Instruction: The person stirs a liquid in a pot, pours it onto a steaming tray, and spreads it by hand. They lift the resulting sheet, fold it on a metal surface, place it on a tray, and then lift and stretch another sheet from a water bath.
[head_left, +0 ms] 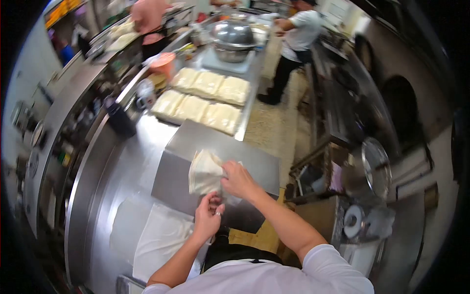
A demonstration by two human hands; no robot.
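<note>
My right hand (238, 180) is closed on the right edge of a stack of thin, pale dough sheets (205, 172). The stack fans out to the left over a grey metal board (172, 171). Just below its lower edge is my left hand (209, 213), with a ring on one finger. Its fingers are half bent and apart, and I see nothing held in them. A blurred, see-through patch lies between the two hands; what it is I cannot make out. To the lower left, a white cloth (161, 240) lies on the steel counter (139, 169).
Two rows of flat, pale packs in clear wrap (208, 100) lie beyond the board. Behind them stand an orange tub (163, 63) and a steel bowl under a domed lid (232, 35). A co-worker (293, 41) stands in the aisle, another (148, 24) at the far left.
</note>
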